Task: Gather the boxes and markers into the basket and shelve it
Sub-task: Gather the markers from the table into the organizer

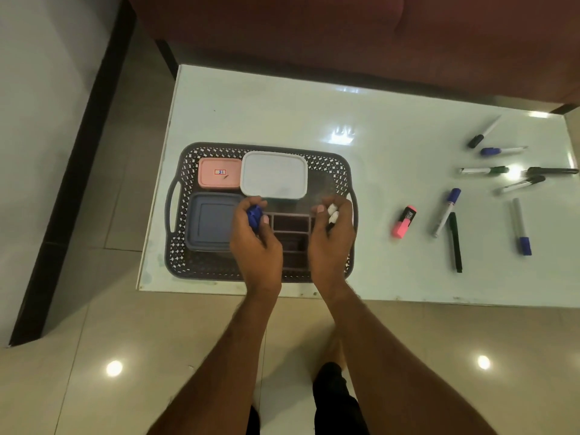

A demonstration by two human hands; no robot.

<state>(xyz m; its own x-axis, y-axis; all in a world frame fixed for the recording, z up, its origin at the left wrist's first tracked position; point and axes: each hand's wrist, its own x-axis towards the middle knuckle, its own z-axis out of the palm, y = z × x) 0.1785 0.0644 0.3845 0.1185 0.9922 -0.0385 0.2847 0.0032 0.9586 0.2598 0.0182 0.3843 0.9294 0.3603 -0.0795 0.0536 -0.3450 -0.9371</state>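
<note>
A dark perforated basket (pixel 188 158) sits on the white table (pixel 392 127). Inside it lie a pink box (pixel 218 172), a white box (pixel 273 174), a blue box (pixel 208 221) and a divided open tray (pixel 290 222). My left hand (pixel 255 233) grips a marker with a blue cap (pixel 253 215) above the tray. My right hand (pixel 332 230) holds white-bodied markers (pixel 332 213) over the tray's right side. A pink highlighter (pixel 404 221), a black pen (pixel 455 243) and several markers, such as a blue-capped marker (pixel 447 211), lie loose on the table at the right.
A dark red sofa (pixel 345 32) borders the table's far edge. Tiled floor (pixel 94 340) lies to the left and in front, with a dark wall skirting (pixel 75 171) at the left. My legs stand at the table's near edge.
</note>
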